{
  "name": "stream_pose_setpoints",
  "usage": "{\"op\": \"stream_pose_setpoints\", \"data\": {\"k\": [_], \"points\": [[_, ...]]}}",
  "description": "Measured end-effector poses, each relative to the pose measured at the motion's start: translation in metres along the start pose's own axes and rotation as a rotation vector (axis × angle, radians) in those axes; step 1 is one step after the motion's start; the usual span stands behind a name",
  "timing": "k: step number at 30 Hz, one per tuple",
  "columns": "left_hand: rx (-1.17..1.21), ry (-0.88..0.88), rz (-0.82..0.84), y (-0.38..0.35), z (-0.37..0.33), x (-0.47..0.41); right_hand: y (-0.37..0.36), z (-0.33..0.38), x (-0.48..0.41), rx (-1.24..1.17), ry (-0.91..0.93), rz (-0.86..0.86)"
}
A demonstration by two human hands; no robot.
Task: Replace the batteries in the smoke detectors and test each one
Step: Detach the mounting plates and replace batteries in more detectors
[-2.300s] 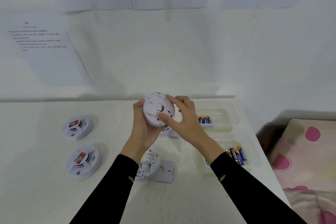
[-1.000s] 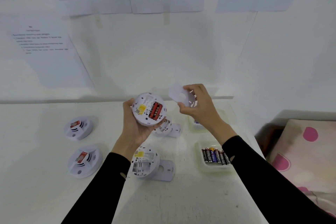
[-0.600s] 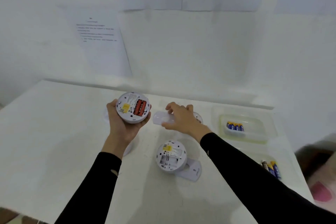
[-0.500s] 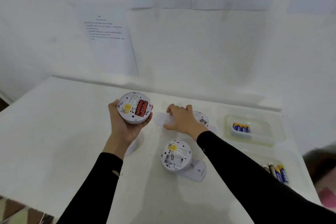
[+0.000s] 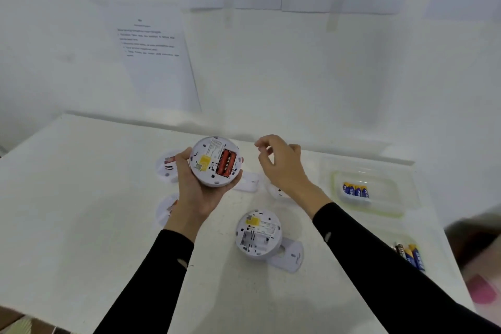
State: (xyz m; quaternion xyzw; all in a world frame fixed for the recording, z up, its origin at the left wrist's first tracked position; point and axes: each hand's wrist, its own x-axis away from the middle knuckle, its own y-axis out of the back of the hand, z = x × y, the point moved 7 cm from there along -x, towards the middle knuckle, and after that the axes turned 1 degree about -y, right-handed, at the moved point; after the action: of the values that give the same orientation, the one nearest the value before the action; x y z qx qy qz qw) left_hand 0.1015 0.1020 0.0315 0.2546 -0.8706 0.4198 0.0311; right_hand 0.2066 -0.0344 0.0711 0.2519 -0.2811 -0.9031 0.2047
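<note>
My left hand [image 5: 197, 192] grips a round white smoke detector [image 5: 215, 161] above the table, its back facing me with red batteries [image 5: 226, 163] in the open compartment. My right hand [image 5: 282, 165] hovers just right of it, fingers loosely curled and holding nothing. The removed white cover plate [image 5: 248, 182] lies on the table between my hands. A second detector [image 5: 258, 233] lies back-up near the front, its battery bay bare, beside its own plate [image 5: 290, 255]. A third detector [image 5: 276, 191] is mostly hidden under my right wrist.
Two more detectors [image 5: 166, 168] [image 5: 166, 209] sit left, partly behind my left hand. A clear tray [image 5: 390, 206] at the right holds blue batteries [image 5: 355, 189]; a nearer tray holds several batteries [image 5: 410, 253]. Papers hang on the wall behind the white table [image 5: 81, 211].
My right hand took the cover plate off the detector, laid it on the table and has lifted away without it. The left hand keeps the detector.
</note>
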Motion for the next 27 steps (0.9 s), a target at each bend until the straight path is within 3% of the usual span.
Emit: {"op": "stream_pose_setpoints", "data": {"k": [5, 15, 22, 27], "points": [[-0.025, 0.016, 0.132, -0.049, 0.026, 0.0, 0.048, 0.021, 0.03, 0.031, 0.071, -0.028], [-0.153, 0.043, 0.295, -0.111, 0.083, 0.004, 0.106, -0.005, 0.051, 0.297, -0.084, -0.186], [-0.22, 0.051, 0.274, -0.13, 0.108, 0.007, 0.118, -0.016, 0.056, 0.13, -0.246, -0.191], [-0.142, 0.094, 0.251, -0.132, 0.114, 0.003, 0.128, -0.005, 0.062, -0.077, -0.156, -0.157]]}}
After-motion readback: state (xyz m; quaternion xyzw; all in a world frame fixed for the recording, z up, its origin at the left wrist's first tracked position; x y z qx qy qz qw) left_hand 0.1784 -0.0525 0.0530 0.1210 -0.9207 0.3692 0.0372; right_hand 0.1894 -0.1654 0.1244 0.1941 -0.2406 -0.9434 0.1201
